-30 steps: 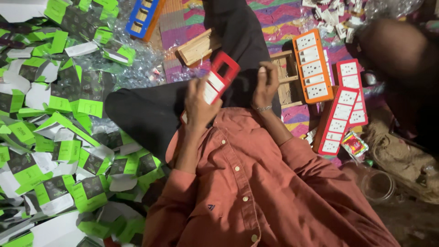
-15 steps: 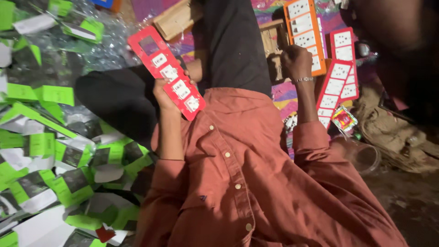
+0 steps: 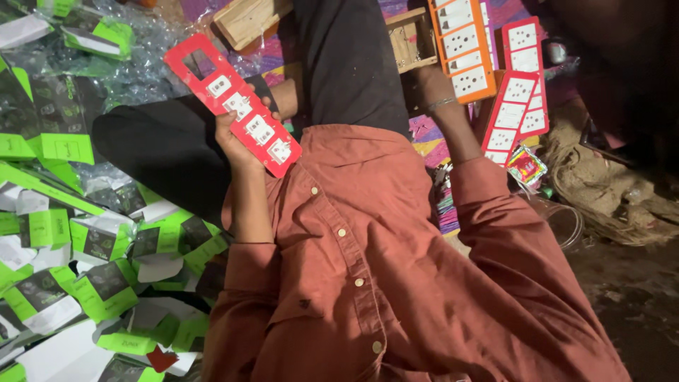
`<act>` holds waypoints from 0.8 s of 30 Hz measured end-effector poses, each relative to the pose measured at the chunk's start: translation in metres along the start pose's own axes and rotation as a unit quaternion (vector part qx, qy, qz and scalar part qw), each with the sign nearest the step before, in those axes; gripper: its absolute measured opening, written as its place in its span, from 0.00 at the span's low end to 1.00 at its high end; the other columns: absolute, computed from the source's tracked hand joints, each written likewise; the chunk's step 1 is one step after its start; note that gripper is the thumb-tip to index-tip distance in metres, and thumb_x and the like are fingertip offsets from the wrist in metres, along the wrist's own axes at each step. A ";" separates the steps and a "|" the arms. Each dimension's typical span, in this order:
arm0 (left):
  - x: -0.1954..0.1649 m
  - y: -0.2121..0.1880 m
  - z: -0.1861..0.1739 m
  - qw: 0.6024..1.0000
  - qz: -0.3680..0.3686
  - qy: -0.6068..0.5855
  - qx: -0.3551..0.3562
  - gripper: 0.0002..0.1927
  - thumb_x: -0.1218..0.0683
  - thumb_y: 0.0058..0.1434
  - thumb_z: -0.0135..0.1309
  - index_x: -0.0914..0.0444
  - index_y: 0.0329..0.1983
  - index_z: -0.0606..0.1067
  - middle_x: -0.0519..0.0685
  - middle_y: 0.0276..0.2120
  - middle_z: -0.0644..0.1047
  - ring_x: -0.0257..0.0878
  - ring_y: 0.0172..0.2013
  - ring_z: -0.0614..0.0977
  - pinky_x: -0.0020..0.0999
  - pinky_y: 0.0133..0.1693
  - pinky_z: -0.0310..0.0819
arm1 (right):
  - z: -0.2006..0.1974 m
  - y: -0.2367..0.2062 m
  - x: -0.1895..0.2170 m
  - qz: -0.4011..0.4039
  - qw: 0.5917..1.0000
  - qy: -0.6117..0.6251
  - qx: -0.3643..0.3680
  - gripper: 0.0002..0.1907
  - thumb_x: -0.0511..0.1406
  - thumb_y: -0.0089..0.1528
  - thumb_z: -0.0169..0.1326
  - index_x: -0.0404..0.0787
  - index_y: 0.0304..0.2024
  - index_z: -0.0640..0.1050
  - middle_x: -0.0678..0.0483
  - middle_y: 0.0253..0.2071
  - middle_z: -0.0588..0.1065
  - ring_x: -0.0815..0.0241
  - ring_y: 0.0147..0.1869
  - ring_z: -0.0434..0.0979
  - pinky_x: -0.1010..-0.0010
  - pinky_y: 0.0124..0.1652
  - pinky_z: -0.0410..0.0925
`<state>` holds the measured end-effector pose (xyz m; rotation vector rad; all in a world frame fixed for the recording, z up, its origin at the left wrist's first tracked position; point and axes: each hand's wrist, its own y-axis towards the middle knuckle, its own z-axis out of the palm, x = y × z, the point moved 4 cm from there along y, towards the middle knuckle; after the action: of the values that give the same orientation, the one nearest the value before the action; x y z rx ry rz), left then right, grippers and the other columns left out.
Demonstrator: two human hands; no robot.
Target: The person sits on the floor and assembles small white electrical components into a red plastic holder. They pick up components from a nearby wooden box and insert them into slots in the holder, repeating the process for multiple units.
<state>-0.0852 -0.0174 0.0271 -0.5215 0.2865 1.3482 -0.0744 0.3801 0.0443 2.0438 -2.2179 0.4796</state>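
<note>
Left hand [image 3: 237,141] fingers clasp a long flat red plastic panel [image 3: 233,102] with white sockets; right hand hidden, its grip cannot be told

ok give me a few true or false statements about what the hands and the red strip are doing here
1. The left hand holds a long red strip fitted with white switches. True.
2. The red strip is full from end to end. False: the slot at its far end is an empty cut-out.
3. The right hand is plainly gripping the orange strip. False: the right hand is hidden behind the black trouser leg; only the forearm shows.
4. Green and black boxes lie piled on the person's left side. True.
5. The person wears a blue shirt. False: the shirt is rust red with buttons.
</note>
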 end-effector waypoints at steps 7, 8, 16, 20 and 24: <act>-0.002 0.000 0.005 1.000 -0.012 -0.015 0.006 0.32 0.47 0.58 0.50 0.67 0.64 0.67 0.56 0.54 0.74 0.49 0.48 0.79 0.53 0.44 0.77 | -0.038 0.004 0.029 -0.045 0.987 0.137 -0.075 0.06 0.34 0.60 0.60 0.37 0.37 0.83 0.38 0.35 0.80 0.37 0.38 0.81 0.52 0.40 0.73; -0.004 -0.001 0.007 1.000 -0.012 -0.010 0.005 0.32 0.47 0.58 0.50 0.68 0.63 0.67 0.56 0.53 0.74 0.49 0.47 0.79 0.53 0.44 0.76 | -0.043 0.010 0.034 -0.045 0.988 0.126 -0.081 0.06 0.34 0.60 0.60 0.37 0.36 0.83 0.37 0.35 0.80 0.37 0.38 0.82 0.52 0.40 0.73; -0.004 -0.003 0.028 0.998 -0.015 -0.015 0.056 0.35 0.47 0.55 0.53 0.72 0.62 0.67 0.58 0.48 0.75 0.51 0.46 0.79 0.51 0.44 0.76 | -0.041 0.067 0.056 -0.057 0.993 -0.064 -0.080 0.12 0.37 0.62 0.61 0.31 0.33 0.79 0.30 0.33 0.78 0.32 0.40 0.80 0.47 0.44 0.71; 0.005 0.000 0.031 0.991 -0.075 -0.074 0.079 0.36 0.47 0.53 0.55 0.71 0.62 0.68 0.61 0.46 0.77 0.54 0.45 0.80 0.53 0.49 0.77 | -0.031 0.073 0.048 -0.026 0.997 -0.065 -0.032 0.06 0.31 0.61 0.55 0.32 0.36 0.80 0.30 0.38 0.78 0.31 0.45 0.80 0.46 0.46 0.72; 0.009 0.002 0.035 0.996 -0.057 -0.059 0.045 0.33 0.48 0.53 0.55 0.71 0.59 0.69 0.63 0.44 0.78 0.57 0.41 0.82 0.55 0.47 0.79 | -0.031 0.079 0.051 -0.056 0.991 -0.124 0.017 0.06 0.29 0.58 0.55 0.32 0.36 0.81 0.31 0.42 0.78 0.32 0.48 0.81 0.48 0.47 0.74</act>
<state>-0.0888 0.0084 0.0525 -0.3760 0.2159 1.2449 -0.1616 0.3447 0.0744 2.3450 -2.2189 0.2688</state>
